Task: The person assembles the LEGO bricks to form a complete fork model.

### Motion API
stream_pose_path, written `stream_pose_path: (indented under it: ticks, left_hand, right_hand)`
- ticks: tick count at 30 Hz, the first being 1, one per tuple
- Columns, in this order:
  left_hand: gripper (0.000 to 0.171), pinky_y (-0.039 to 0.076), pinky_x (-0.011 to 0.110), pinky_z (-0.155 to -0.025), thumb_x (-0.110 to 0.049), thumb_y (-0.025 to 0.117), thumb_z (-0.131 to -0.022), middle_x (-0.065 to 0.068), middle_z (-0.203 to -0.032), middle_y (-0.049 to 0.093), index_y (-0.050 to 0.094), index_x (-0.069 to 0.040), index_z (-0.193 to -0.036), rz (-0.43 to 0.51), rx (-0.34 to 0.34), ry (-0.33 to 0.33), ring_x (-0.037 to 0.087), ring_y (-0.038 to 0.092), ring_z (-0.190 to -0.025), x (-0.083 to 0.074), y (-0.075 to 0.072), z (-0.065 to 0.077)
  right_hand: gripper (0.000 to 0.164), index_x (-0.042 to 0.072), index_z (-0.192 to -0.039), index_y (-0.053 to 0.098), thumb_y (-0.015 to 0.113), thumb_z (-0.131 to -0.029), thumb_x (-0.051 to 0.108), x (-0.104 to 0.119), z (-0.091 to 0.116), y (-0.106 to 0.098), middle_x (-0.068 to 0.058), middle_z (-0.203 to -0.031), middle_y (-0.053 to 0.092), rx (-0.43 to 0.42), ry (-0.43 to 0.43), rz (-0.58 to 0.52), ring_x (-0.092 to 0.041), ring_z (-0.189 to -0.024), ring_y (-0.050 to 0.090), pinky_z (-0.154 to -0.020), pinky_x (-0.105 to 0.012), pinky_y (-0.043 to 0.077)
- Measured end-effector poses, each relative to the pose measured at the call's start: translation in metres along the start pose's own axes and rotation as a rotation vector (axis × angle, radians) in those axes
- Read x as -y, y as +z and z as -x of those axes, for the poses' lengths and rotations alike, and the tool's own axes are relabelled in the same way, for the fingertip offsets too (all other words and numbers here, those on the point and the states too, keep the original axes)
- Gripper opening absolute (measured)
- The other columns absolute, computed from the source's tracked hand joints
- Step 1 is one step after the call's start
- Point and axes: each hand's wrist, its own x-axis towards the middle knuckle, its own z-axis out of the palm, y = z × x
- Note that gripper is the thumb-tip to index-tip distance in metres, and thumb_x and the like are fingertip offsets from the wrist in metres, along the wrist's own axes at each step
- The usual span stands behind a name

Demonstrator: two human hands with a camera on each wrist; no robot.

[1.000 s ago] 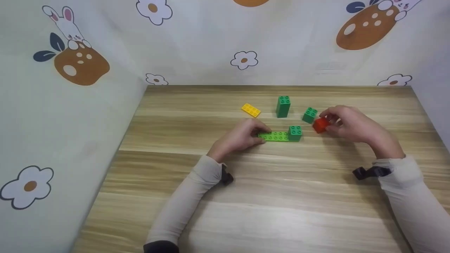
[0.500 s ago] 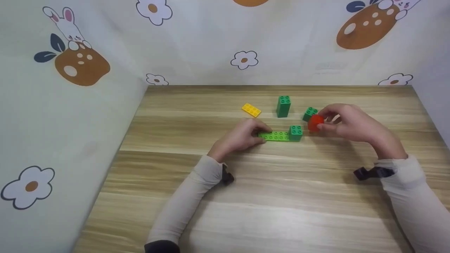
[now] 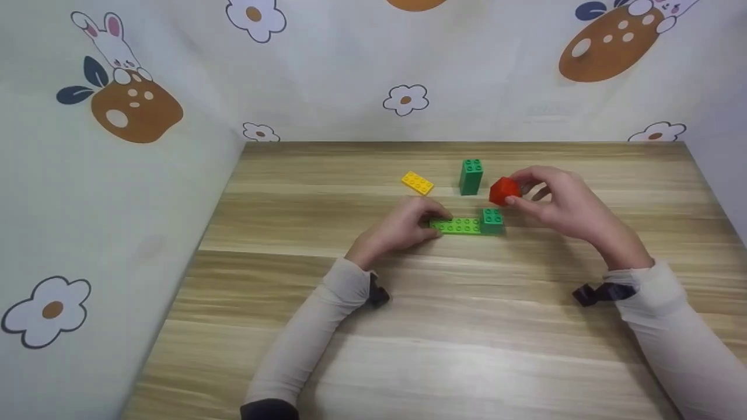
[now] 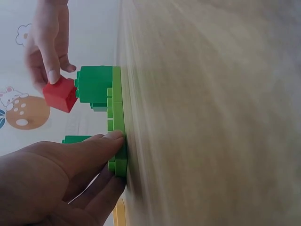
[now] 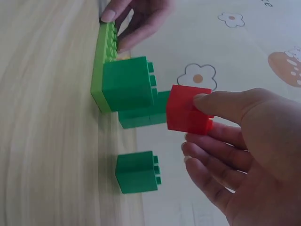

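Note:
My left hand (image 3: 402, 224) grips the left end of a long light-green plate brick (image 3: 461, 226) lying on the table. On that plate's right end sits a green brick (image 3: 491, 220), studs up. My right hand (image 3: 560, 201) pinches a red brick (image 3: 503, 191) between thumb and fingers, lifted just above and behind the green brick. In the right wrist view the red brick (image 5: 188, 108) is tilted and apart from the green one. A second loose green brick (image 5: 137, 172) shows there too; in the head view the right hand and red brick hide it.
A tall green brick stack (image 3: 471, 177) stands upright behind the plate. To its left lies a flat yellow plate brick (image 3: 417, 182). The wooden table (image 3: 443, 326) meets a patterned wall cloth (image 3: 327, 70) at the back and left.
My right hand has lifted the red brick and carried it left, from beside the loose green brick to above the plate's right end. The left hand has stayed put.

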Motion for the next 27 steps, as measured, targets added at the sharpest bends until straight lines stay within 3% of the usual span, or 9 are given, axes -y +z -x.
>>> stream_pose_path:
  ticks: [6,12,20,27]
  left_hand:
    - [0.037,0.056,0.031,-0.111,-0.005,0.083,-0.094,0.005,-0.129,0.079,0.077,-0.009,-0.13,0.0,-0.002,0.0,0.016,0.072,-0.12,0.0,0.0,0.0]
    - [0.038,0.056,0.032,-0.111,-0.005,0.082,-0.094,0.004,-0.13,0.079,0.077,-0.009,-0.131,0.009,0.001,0.001,0.016,0.072,-0.119,0.001,0.0,0.0]
    - [0.043,0.054,0.032,-0.115,-0.006,0.082,-0.095,0.001,-0.134,0.077,0.075,-0.013,-0.136,0.03,0.01,-0.02,0.012,0.07,-0.123,0.0,0.0,0.0]
    - [0.046,0.052,0.032,-0.118,-0.008,0.083,-0.095,0.005,-0.139,0.075,0.071,-0.008,-0.14,0.094,0.024,-0.013,0.015,0.069,-0.13,0.0,-0.001,0.001]
  right_hand:
    - [0.034,0.011,-0.128,0.075,0.082,-0.099,0.027,0.009,-0.003,0.014,-0.004,-0.118,0.079,0.008,-0.051,-0.005,-0.022,-0.102,0.072,-0.087,-0.041,0.06]
    - [0.035,0.01,-0.128,0.076,0.083,-0.098,0.027,0.014,-0.007,0.024,-0.004,-0.12,0.079,0.008,-0.078,-0.008,-0.019,-0.101,0.071,-0.088,-0.042,0.06]
    - [0.035,0.012,-0.128,0.075,0.084,-0.097,0.026,0.018,-0.012,0.038,-0.002,-0.116,0.078,0.075,-0.08,-0.002,-0.02,-0.102,0.068,-0.089,-0.043,0.06]
    - [0.035,0.01,-0.129,0.074,0.083,-0.098,0.025,0.018,-0.015,0.044,-0.004,-0.117,0.078,0.113,-0.119,0.015,-0.024,-0.105,0.07,-0.092,-0.048,0.061]
